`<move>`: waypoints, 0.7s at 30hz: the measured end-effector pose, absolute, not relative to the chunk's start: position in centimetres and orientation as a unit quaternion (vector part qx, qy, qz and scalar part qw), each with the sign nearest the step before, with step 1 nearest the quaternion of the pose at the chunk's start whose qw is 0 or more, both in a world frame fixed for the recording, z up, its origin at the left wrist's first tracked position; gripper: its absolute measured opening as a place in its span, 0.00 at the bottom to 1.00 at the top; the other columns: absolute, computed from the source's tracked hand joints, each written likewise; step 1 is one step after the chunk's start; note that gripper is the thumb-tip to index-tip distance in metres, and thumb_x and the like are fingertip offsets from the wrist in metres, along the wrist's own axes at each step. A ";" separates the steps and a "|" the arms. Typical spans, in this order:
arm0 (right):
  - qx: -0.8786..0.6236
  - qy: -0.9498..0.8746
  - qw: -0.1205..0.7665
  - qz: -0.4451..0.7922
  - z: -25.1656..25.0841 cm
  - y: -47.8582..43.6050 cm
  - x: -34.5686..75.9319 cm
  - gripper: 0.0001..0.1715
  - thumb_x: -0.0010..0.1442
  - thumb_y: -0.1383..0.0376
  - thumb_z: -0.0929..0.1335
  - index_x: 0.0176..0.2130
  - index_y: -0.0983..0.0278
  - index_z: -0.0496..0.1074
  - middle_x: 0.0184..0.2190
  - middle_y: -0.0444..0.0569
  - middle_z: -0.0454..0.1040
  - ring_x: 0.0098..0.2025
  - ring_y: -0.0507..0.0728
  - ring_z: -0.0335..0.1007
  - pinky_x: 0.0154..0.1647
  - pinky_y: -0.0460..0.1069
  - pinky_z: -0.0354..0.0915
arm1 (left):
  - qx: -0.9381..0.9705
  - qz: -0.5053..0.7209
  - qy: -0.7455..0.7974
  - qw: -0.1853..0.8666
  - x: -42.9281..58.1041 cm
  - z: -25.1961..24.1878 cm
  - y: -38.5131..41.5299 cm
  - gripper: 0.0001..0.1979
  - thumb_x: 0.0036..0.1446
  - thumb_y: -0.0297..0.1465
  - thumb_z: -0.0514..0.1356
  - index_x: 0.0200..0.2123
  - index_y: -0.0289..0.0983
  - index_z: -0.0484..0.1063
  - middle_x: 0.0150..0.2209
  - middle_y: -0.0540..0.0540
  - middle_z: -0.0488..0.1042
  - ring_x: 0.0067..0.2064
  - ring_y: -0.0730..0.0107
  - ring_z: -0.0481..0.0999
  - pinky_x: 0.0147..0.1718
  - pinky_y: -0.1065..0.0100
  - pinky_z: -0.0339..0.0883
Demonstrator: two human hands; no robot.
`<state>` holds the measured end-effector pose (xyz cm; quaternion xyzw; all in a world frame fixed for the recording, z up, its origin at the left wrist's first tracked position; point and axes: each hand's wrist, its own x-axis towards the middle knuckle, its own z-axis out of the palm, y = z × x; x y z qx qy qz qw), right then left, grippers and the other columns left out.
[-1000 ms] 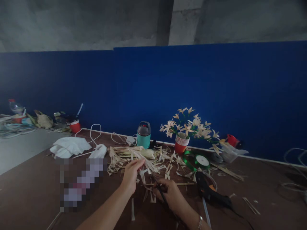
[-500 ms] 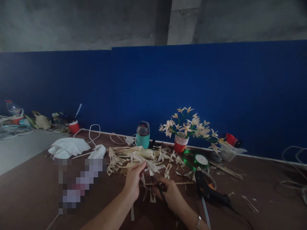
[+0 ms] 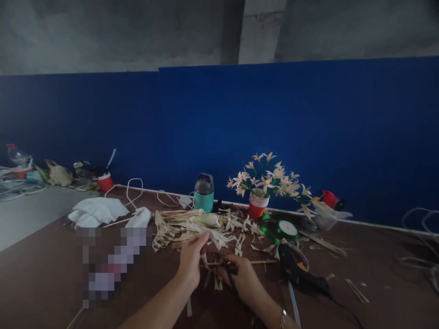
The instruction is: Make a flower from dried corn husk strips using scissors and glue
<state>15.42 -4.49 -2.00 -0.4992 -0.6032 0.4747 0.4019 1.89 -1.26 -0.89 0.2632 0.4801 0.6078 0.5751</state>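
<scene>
My left hand is closed, pinching a pale strip of dried husk between thumb and fingers. My right hand is closed around a slim dark tool, which looks like a pair of scissors. Its tip points up at the lower part of the strip, close to the left fingers; whether the blades touch it is too small to tell. Cut husk pieces lie on the table below the hands. Just beyond them spreads a pile of dried husks. A thin stick lies behind my right hand.
A black glue gun lies to the right, near a green ribbon spool. Husk flowers stand in red cups. Behind the pile is a teal bottle. White tissue lies left. A blue partition closes the back.
The right hand and the scissors have shifted slightly, with the tool held at a slightly different angle. The left hand stays almost in place on the husk strip.
</scene>
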 end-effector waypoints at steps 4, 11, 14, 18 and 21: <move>-0.493 -0.606 0.401 0.479 -1.8 -4.5 15.5 0.07 0.45 0.66 0.69 0.26 0.69 0.72 0.20 0.43 0.67 0.22 0.50 0.60 0.22 0.43 0.55 | 0.274 0.601 0.484 0.574 1.9 -0.8 -1.3 0.13 0.35 0.37 0.68 0.20 0.34 0.74 0.17 0.53 0.68 0.19 0.79 0.62 0.21 0.73 0.53; -0.496 -0.614 0.406 0.461 -1.8 -4.5 15.6 0.07 0.46 0.66 0.69 0.28 0.68 0.71 0.19 0.41 0.65 0.22 0.48 0.57 0.21 0.42 0.54 | 0.313 0.594 0.450 0.589 2.4 0.0 -1.9 0.11 0.33 0.34 0.68 0.15 0.34 0.71 0.15 0.53 0.68 0.20 0.77 0.65 0.22 0.75 0.57; -0.499 -0.615 0.404 0.458 -1.5 -4.6 15.5 0.06 0.46 0.66 0.68 0.27 0.68 0.70 0.18 0.41 0.64 0.21 0.48 0.56 0.21 0.42 0.53 | 0.285 0.594 0.445 0.606 2.6 0.2 -2.1 0.11 0.32 0.34 0.68 0.16 0.34 0.71 0.15 0.53 0.68 0.20 0.76 0.66 0.21 0.74 0.59; -0.502 -0.612 0.404 0.459 -1.5 -4.6 15.5 0.06 0.46 0.66 0.68 0.26 0.67 0.70 0.18 0.41 0.65 0.21 0.49 0.57 0.21 0.42 0.54 | 0.273 0.585 0.435 0.628 2.6 0.1 -2.1 0.12 0.33 0.35 0.68 0.18 0.35 0.70 0.16 0.53 0.69 0.19 0.75 0.67 0.20 0.73 0.61; -0.504 -0.611 0.402 0.460 -1.7 -4.6 15.5 0.07 0.46 0.64 0.69 0.27 0.67 0.70 0.19 0.42 0.66 0.21 0.49 0.58 0.21 0.43 0.54 | 0.269 0.583 0.432 0.633 2.6 0.2 -2.2 0.12 0.33 0.35 0.68 0.17 0.35 0.70 0.16 0.53 0.69 0.19 0.75 0.67 0.19 0.73 0.60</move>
